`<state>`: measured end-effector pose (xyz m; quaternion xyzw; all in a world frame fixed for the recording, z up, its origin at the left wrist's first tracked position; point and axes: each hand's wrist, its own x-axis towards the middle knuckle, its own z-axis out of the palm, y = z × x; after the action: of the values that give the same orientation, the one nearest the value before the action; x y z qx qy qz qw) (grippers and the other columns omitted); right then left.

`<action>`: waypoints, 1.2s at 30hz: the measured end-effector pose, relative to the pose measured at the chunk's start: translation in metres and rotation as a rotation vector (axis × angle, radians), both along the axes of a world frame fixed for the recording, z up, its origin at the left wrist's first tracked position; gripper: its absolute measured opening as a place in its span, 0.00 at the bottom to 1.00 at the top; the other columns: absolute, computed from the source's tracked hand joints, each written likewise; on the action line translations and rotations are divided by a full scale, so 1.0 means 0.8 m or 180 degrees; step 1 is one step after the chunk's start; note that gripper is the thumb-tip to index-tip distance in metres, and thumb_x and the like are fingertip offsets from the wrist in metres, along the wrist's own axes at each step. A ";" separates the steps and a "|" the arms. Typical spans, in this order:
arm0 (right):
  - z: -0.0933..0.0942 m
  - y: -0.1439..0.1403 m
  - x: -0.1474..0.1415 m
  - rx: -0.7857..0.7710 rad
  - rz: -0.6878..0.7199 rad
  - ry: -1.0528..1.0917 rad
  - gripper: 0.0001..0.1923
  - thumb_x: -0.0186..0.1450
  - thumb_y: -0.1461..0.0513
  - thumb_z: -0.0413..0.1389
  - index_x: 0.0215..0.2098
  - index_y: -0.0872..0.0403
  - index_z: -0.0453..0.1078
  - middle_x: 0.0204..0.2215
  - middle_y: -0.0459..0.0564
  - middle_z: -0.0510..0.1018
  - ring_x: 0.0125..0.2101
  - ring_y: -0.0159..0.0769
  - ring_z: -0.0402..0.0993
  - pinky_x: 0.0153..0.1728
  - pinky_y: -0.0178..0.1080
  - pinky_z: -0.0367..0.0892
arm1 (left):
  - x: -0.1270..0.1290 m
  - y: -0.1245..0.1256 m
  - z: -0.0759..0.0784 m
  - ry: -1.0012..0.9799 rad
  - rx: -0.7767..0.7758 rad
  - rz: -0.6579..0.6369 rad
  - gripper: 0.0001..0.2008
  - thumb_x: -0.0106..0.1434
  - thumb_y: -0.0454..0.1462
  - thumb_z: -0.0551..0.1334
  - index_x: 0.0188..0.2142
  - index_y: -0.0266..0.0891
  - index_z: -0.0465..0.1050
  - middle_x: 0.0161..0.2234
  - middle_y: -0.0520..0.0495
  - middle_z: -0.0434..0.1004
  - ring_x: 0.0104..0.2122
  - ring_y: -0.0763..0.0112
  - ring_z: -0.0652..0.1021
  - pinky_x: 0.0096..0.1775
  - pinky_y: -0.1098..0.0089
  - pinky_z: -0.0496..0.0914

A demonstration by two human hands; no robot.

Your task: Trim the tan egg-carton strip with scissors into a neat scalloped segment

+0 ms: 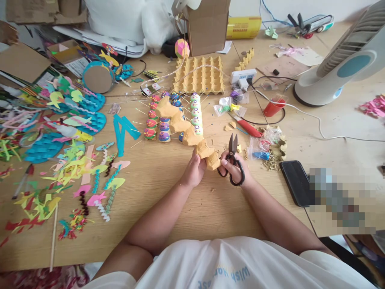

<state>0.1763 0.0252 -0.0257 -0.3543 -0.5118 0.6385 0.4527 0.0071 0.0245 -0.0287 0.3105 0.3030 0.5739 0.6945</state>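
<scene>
My left hand (194, 169) is closed round the near part of a strip cut from an egg carton (192, 137), a tan row of several bumps slanting away to the upper left. In my right hand (235, 170) are black-handled scissors (232, 150), blades pointing up and away from me. The right thumb and fingertips also touch the strip's near end. Behind the strip, and partly hidden by it, lie painted carton strips: a red one (150, 120), a purple one (164, 130) and a pale green one (196, 114), with pins sticking out.
An uncut egg tray (200, 76) lies at the back. To the left spread paper scraps (64, 168), paper fish and blue woven pieces (45, 146). On the right are a phone (296, 182), a red cup (274, 106), a power strip (243, 75), cables and a white fan (333, 60).
</scene>
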 end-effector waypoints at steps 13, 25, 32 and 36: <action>0.010 -0.001 0.003 0.1287 -0.0688 -0.2230 0.18 0.65 0.48 0.66 0.44 0.49 0.73 0.25 0.43 0.72 0.25 0.33 0.66 0.29 0.37 0.59 | -0.011 0.002 -0.010 0.0161 -0.0177 0.0298 0.32 0.60 0.62 0.67 0.54 0.45 0.79 0.50 0.44 0.85 0.61 0.50 0.78 0.58 0.57 0.72; 0.005 0.003 0.007 0.1878 -0.0632 -0.2755 0.20 0.65 0.54 0.66 0.52 0.51 0.71 0.34 0.49 0.78 0.36 0.42 0.74 0.39 0.41 0.66 | -0.017 0.004 -0.020 0.0295 0.0003 0.0457 0.30 0.62 0.62 0.64 0.52 0.45 0.79 0.51 0.43 0.84 0.57 0.52 0.80 0.55 0.60 0.74; 0.004 0.005 0.006 0.2248 -0.0662 -0.2758 0.20 0.65 0.61 0.63 0.55 0.50 0.69 0.44 0.53 0.82 0.44 0.47 0.77 0.46 0.46 0.70 | -0.015 0.004 -0.023 0.0200 0.0313 0.0541 0.25 0.64 0.57 0.65 0.51 0.44 0.79 0.47 0.47 0.84 0.47 0.60 0.83 0.47 0.66 0.75; 0.001 0.006 0.007 0.2184 -0.0690 -0.2677 0.23 0.62 0.62 0.64 0.55 0.50 0.70 0.41 0.51 0.83 0.40 0.44 0.78 0.43 0.44 0.72 | -0.014 0.004 -0.019 0.0193 0.0289 0.0566 0.24 0.63 0.56 0.68 0.50 0.44 0.79 0.45 0.47 0.83 0.44 0.62 0.82 0.44 0.67 0.75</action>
<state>0.1818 0.0303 -0.0249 -0.4616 -0.7877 0.1884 0.3619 -0.0041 0.0273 -0.0437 0.3308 0.3239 0.6367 0.6166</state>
